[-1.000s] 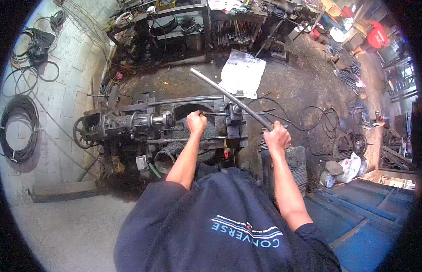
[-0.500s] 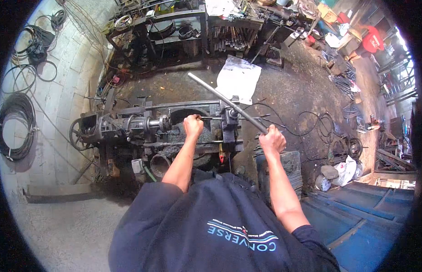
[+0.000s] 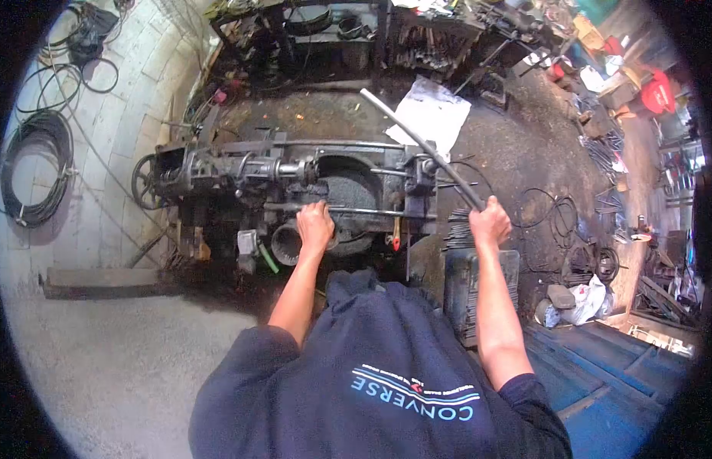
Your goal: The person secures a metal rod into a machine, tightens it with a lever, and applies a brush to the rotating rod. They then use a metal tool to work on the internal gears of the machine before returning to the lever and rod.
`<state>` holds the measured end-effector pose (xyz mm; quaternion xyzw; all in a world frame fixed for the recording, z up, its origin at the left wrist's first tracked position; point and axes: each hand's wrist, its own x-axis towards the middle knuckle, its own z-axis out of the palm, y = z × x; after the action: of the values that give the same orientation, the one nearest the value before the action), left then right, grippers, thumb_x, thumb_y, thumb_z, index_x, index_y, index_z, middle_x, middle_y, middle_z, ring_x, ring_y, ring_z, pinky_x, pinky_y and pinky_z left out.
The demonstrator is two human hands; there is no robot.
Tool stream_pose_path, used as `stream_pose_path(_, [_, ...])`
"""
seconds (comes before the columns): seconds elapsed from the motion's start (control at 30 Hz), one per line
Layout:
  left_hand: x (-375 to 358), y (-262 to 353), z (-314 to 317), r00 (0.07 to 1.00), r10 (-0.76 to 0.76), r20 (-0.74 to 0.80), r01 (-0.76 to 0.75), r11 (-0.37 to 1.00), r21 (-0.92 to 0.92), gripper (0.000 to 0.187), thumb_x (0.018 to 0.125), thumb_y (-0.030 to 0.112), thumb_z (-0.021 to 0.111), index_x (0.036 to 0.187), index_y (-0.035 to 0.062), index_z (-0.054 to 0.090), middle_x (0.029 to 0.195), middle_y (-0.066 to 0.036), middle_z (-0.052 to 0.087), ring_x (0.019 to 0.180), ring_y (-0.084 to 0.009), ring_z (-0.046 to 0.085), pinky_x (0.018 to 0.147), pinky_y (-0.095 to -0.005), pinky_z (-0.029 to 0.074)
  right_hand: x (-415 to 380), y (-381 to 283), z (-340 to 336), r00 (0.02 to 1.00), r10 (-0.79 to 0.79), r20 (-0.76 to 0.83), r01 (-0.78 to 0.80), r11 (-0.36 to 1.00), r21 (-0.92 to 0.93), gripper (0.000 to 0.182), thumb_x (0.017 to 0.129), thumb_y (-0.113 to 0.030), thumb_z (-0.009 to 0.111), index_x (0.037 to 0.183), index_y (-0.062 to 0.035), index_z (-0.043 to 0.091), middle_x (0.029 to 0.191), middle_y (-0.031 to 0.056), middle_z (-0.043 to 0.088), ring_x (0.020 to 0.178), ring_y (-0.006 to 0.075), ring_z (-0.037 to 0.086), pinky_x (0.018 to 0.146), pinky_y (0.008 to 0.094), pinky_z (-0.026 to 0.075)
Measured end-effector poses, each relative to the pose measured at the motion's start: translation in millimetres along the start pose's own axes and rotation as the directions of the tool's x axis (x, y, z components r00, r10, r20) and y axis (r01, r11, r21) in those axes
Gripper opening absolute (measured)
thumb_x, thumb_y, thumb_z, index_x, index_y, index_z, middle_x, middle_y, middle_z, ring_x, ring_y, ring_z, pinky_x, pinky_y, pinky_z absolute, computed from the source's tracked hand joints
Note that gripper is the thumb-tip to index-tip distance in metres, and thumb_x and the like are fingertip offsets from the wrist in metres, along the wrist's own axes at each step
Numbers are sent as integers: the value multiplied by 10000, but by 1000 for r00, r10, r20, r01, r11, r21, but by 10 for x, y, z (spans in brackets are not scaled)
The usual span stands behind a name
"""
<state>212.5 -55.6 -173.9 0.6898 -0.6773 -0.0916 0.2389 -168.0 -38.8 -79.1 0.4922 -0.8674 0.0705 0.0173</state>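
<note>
My right hand is closed around the lower end of a long grey metal bar. The bar slants up and left, passing over the block at the right end of a greasy, lathe-like machine. My left hand is at the machine's front rail, with its fingers curled at the rail. Whether they grip the rail or a small piece is hidden. Dark metal chips fill the bed behind this hand. A red-tipped tool with a yellowish handle hangs at the front right.
A handwheel is at the machine's left end. A stack of dark flat pieces stands by my right forearm. A white sheet lies on the floor behind. Cable coils hang on the left wall, and a workbench stands at the back.
My left hand has moved from above the middle of the bed toward me, to the front rail. My right hand still holds the bar at a similar slant. The view has shifted.
</note>
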Motion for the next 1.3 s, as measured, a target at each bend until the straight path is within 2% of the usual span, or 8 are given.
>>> stream_pose_path(0.33, [-599,-322,-35,979,-71,193,27,975,222,185,843,179,617,949,46,689,878,-143,684,879,-317,630,786,-466,418,-15,8,18,998,-24,-52,22,999,-36,245,787,-287,655,930,-92,617,873,144,686,819,381,671,691,516,514])
stream_pose_path(0.47, [-519,-129,45,974,-126,189,94,981,169,227,843,179,611,1008,44,686,922,-158,691,890,-333,648,800,-477,453,4,0,33,999,-24,-45,24,1000,-18,239,781,-282,657,928,-97,619,865,139,685,814,372,672,692,511,513])
stream_pose_path(0.53, [-458,79,137,977,-83,195,93,995,-42,269,848,176,590,1065,43,675,966,-174,691,915,-354,658,821,-478,495,-6,8,46,999,-20,-51,19,1000,-15,222,783,-272,651,916,-98,616,854,135,682,803,362,673,685,507,511])
stream_pose_path(0.63, [-473,495,451,925,-3,381,99,968,-232,280,854,190,562,1062,29,659,998,-192,681,967,-381,646,846,-476,511,1,12,57,997,-38,-71,37,999,-16,206,782,-257,649,901,-93,611,842,137,682,789,362,674,673,506,514])
stream_pose_path(0.77, [-547,967,911,760,-4,650,106,987,-117,298,825,234,613,1027,15,613,1025,-211,646,961,-392,640,849,-512,506,34,22,132,995,-42,-86,37,998,-56,170,783,-227,643,860,-85,589,806,140,678,748,364,672,643,508,515])
stream_pose_path(0.87, [-690,1124,1261,766,-25,642,105,991,-86,332,809,237,644,1044,10,586,1042,-200,627,955,-387,636,819,-521,513,36,32,151,990,-77,-120,70,996,-56,166,785,-222,649,841,-80,582,778,130,667,732,353,667,635,497,513])
stream_pose_path(1.03, [-669,1187,1519,813,-247,526,243,967,79,389,793,226,665,1059,-32,547,1087,-206,585,979,-387,616,802,-510,521,58,81,203,984,-116,-135,114,993,-26,173,764,-205,678,802,-86,558,754,107,651,713,330,652,633,482,508])
stream_pose_path(1.3, [-747,1144,1491,857,-306,414,272,952,140,392,768,136,650,1085,-48,510,1067,-233,572,979,-398,598,841,-470,513,38,90,145,983,-158,-91,161,987,27,223,730,-205,716,861,-106,565,814,86,659,777,299,660,693,458,511])
